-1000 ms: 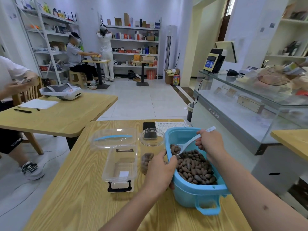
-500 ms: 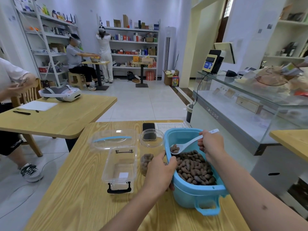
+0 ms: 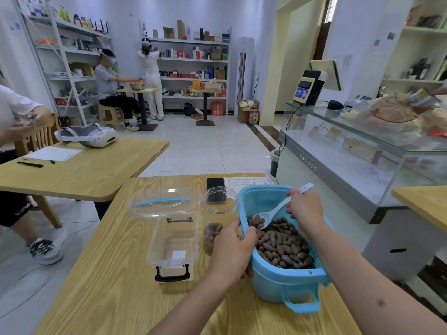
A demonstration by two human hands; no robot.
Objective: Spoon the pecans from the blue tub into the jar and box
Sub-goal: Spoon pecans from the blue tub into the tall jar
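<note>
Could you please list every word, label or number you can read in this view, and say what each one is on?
No text here reads with certainty.
Glass counter front: pale raised lettering, too faint to spell out.
Blue and yellow payment terminal: characters on its sign, blurred.
Printed sheet behind the blue tub: rows too small.
Clear box: its white sticker looks blank.
Shelf packages: labels too small.

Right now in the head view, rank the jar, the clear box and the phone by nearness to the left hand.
1. The jar, just beyond the left hand, partly behind it.
2. The clear box, to the hand's left on the table.
3. The phone, farther back, beyond the jar.
</note>
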